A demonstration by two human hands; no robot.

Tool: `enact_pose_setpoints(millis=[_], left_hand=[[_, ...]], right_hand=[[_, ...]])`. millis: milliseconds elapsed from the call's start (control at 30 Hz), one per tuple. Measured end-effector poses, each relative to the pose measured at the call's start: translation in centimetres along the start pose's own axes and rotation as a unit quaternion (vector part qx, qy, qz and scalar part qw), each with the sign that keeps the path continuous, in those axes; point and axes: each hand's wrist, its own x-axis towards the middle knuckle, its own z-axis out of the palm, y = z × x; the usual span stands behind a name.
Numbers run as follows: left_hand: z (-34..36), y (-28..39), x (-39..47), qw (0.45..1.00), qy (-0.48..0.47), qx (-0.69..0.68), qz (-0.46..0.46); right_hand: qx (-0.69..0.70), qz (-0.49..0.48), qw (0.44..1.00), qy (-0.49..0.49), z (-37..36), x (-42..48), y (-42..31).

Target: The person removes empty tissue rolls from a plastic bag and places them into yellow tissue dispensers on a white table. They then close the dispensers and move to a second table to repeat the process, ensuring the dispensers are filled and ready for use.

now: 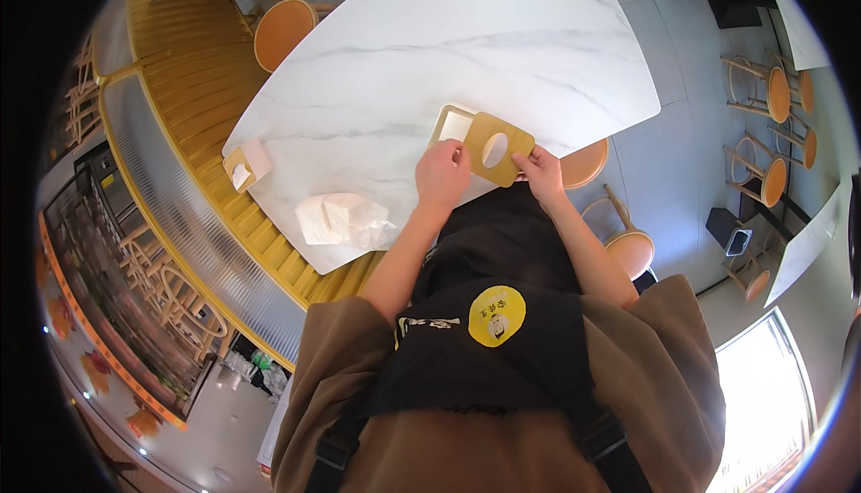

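My right hand (542, 171) grips the right corner of a gold-coloured tissue box lid (506, 174), thumb on top. The lid has an oval opening and lies tilted, partly over an uncovered tissue box (438, 123). White tissues (455, 125) show inside the box. My left hand (442, 174) is at the near side of the box, fingers curled beside the lid's left edge. Its fingertips are partly hidden, so whether it grips anything is unclear. Left of it, a clear plastic pack of white tissues (336, 219) lies on the marble-patterned table (471, 56).
A second tissue box (250, 165) with a gold top stands at the table's left edge. Along that side run a yellow slatted bench (195, 89) and a ribbed-glass partition (202, 210). Round orange-seated stools (286, 34) are tucked around the table, one stool (629, 251) close on my right.
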Motion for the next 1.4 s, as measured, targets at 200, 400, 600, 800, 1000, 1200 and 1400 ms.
enact_pose_setpoints(millis=[200,400,600,800,1000,1200,1400], left_hand=[[2.5,-2.9,2.3,0.996,-0.069,0.06,-0.011],[4.8,-3.7,3.1,0.983,-0.101,0.149,0.022],[5.4,-4.1,3.5,0.984,-0.102,0.147,0.006],[3.0,-6.2,4.4,0.981,-0.159,-0.078,-0.077],[-0.1,-8.2,6.0,0.911,-0.243,-0.248,-0.224],[-1.8,-8.1,7.5,0.838,-0.297,-0.329,-0.318],[-2.8,-8.1,7.7,0.751,-0.323,-0.468,-0.336]], right_hand=[[0.133,0.06,0.989,0.013,-5.7,-0.4,0.0],[0.17,0.072,0.981,-0.051,-7.7,-0.2,0.3],[0.135,0.083,0.985,-0.072,-5.7,0.1,-0.4],[0.076,0.106,0.986,-0.108,-2.2,1.8,-0.9],[0.015,0.109,0.986,-0.126,2.0,3.8,-2.0],[-0.03,0.108,0.984,-0.138,2.7,5.1,-1.7],[-0.055,0.112,0.988,-0.094,4.4,4.8,-2.3]])
